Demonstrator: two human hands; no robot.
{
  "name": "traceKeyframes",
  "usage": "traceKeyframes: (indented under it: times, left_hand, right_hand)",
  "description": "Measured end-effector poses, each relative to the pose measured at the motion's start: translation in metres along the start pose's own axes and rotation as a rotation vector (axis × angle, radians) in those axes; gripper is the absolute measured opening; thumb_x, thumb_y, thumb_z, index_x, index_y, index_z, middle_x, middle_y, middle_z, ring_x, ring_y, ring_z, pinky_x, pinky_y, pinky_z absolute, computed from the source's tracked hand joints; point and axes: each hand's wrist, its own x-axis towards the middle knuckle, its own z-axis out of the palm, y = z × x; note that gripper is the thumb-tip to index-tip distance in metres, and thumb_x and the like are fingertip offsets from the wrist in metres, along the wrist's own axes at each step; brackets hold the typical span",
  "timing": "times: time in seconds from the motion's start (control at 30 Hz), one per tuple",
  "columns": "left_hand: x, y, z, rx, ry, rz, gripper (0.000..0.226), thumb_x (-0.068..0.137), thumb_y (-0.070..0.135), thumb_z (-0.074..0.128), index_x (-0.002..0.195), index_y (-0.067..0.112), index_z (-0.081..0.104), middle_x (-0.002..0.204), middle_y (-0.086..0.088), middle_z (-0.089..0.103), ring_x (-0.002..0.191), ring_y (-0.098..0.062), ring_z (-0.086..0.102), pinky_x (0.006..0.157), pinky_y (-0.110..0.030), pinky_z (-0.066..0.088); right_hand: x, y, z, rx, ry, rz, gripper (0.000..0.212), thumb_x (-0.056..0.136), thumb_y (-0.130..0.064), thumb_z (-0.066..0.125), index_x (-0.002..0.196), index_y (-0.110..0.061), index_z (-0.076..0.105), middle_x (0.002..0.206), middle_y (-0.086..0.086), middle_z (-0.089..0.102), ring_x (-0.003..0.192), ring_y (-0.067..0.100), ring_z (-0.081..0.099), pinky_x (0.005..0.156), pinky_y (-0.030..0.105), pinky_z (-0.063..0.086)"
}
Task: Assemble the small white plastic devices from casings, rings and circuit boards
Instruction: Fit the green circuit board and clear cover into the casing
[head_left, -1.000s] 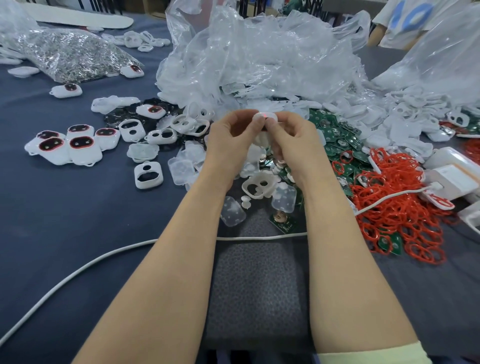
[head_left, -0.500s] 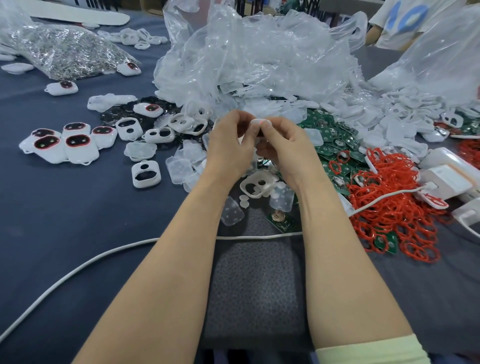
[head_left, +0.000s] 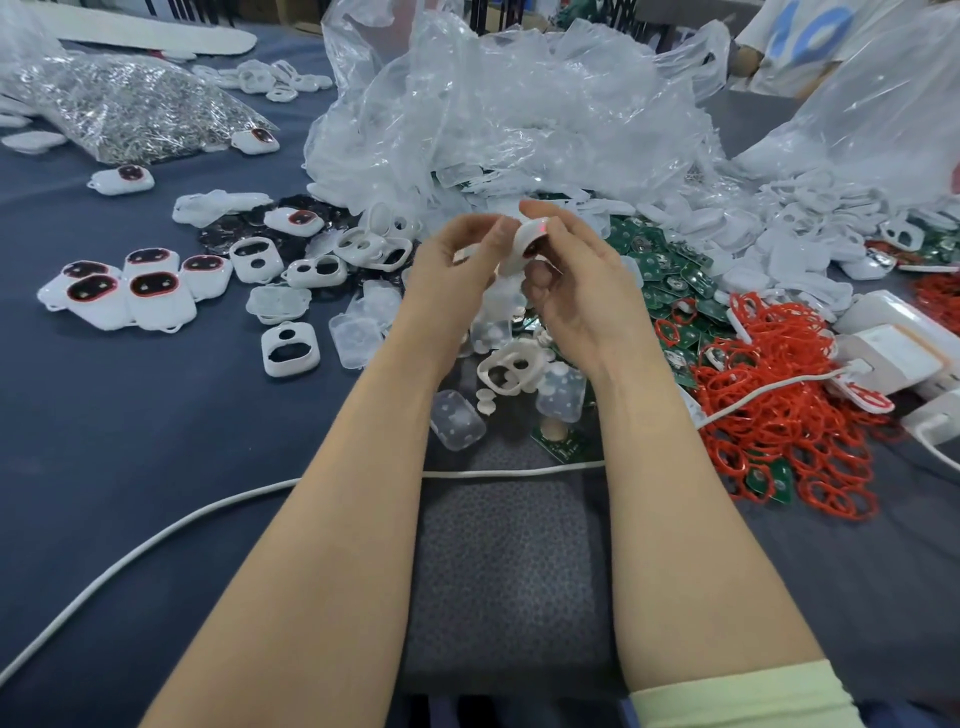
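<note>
Though tilted, casing (head_left: 527, 243) in hand (head_left: 577, 293) (rt)

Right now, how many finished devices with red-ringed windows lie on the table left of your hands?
8 finished devices: five clustered far left, one on the black parts, two beside the bag of metal parts. Others may be hidden.

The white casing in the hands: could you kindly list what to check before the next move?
1. Right hand grips the white casing: ok.
2. Left hand touching the casing: cannot tell, blurred.
3. Ring seated in the casing: cannot tell, only a red patch shows.
4. Red rings piled beside the right forearm: ok.
5. Circuit boards piled behind the right hand: ok.
</note>
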Motion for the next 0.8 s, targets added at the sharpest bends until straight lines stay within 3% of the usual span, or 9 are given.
traceKeyframes:
  times: [0.1, 0.17, 0.33, 0.4, 0.53, 0.7, 0.8]
  left_hand:
    - [0.002, -0.002, -0.001, -0.026, -0.078, -0.169, 0.044, 0.092, 0.038, 0.060, 0.124, 0.008, 0.056, 0.105, -0.004, 0.067, 0.095, -0.015, 0.067, 0.090, -0.030, 0.055]
    - [0.004, -0.003, -0.002, 0.008, -0.100, -0.166, 0.037, 0.094, 0.033, 0.059, 0.117, 0.005, 0.061, 0.102, -0.008, 0.070, 0.090, -0.015, 0.069, 0.084, -0.026, 0.056]
    - [0.006, -0.003, -0.004, -0.074, 0.137, -0.075, 0.022, 0.091, 0.013, 0.064, 0.112, 0.010, 0.057, 0.102, -0.008, 0.067, 0.093, -0.016, 0.068, 0.077, -0.019, 0.053]
    - [0.005, -0.005, -0.004, -0.052, 0.174, -0.053, 0.020, 0.090, 0.009, 0.065, 0.105, 0.014, 0.053, 0.095, -0.006, 0.065, 0.087, -0.015, 0.067, 0.076, -0.020, 0.054]
    - [0.004, -0.005, -0.004, 0.033, 0.154, -0.020, 0.021, 0.089, 0.008, 0.066, 0.098, 0.018, 0.049, 0.096, -0.010, 0.063, 0.089, -0.020, 0.066, 0.081, -0.025, 0.057]
    - [0.005, -0.007, -0.003, 0.257, 0.003, 0.003, 0.034, 0.092, 0.006, 0.060, 0.124, 0.017, 0.055, 0.111, -0.018, 0.064, 0.093, -0.023, 0.068, 0.086, -0.032, 0.057]
    - [0.005, -0.005, -0.003, 0.269, -0.017, -0.006, 0.032, 0.093, 0.006, 0.060, 0.124, 0.012, 0.059, 0.106, -0.014, 0.066, 0.089, -0.022, 0.071, 0.089, -0.039, 0.056]
  right_hand:
    - [0.001, -0.003, 0.001, 0.055, 0.007, 0.013, 0.029, 0.098, -0.006, 0.040, 0.094, -0.009, 0.068, 0.068, -0.002, 0.066, 0.053, 0.006, 0.052, 0.052, 0.017, 0.044]
    - [0.002, -0.003, 0.001, 0.025, 0.034, -0.014, 0.028, 0.096, -0.004, 0.042, 0.093, -0.009, 0.070, 0.078, 0.000, 0.072, 0.067, 0.010, 0.063, 0.062, 0.020, 0.051]
    - [0.007, 0.006, 0.001, -0.265, 0.141, -0.027, 0.020, 0.100, -0.010, 0.046, 0.112, -0.005, 0.061, 0.106, 0.012, 0.066, 0.085, 0.014, 0.066, 0.078, 0.024, 0.056]
    - [0.007, 0.009, 0.000, -0.370, 0.118, -0.015, 0.021, 0.098, -0.010, 0.050, 0.112, -0.001, 0.063, 0.104, 0.014, 0.067, 0.089, 0.015, 0.066, 0.083, 0.025, 0.055]
    - [0.006, 0.013, 0.000, -0.533, 0.111, -0.061, 0.018, 0.095, -0.006, 0.053, 0.107, -0.006, 0.067, 0.093, 0.010, 0.069, 0.085, 0.015, 0.066, 0.077, 0.021, 0.055]
    - [0.008, 0.012, -0.005, -0.622, 0.147, -0.110, 0.020, 0.094, -0.006, 0.055, 0.108, -0.010, 0.069, 0.101, 0.015, 0.070, 0.097, 0.029, 0.067, 0.091, 0.043, 0.053]
    - [0.008, 0.013, -0.006, -0.544, 0.183, -0.094, 0.022, 0.093, -0.006, 0.056, 0.091, -0.024, 0.069, 0.090, 0.007, 0.070, 0.090, 0.024, 0.066, 0.088, 0.042, 0.055]
